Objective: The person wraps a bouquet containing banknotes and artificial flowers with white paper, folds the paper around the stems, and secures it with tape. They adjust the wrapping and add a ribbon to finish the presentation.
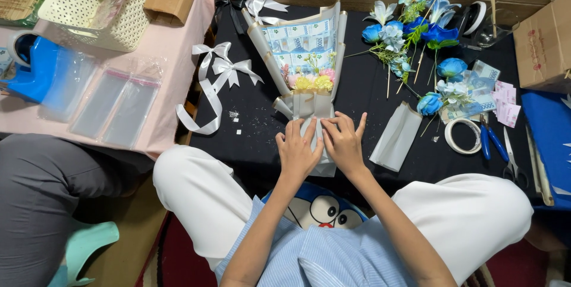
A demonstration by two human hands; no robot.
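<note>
On my left I see a white ribbon (215, 79) lying on the black cloth (250, 138). My left hand (296, 151) and right hand (343, 142) press flat, fingers spread, on the bouquet (303, 55) stem wrap at the cloth's centre. Blue flowers (416, 37), tape (463, 136) and pliers (491, 141) lie to the right.

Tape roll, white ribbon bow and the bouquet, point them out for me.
tape roll (463, 136), head view, on its left rim.
white ribbon bow (226, 67), head view, on its knot.
bouquet (304, 43), head view, on its folded banknotes.
</note>
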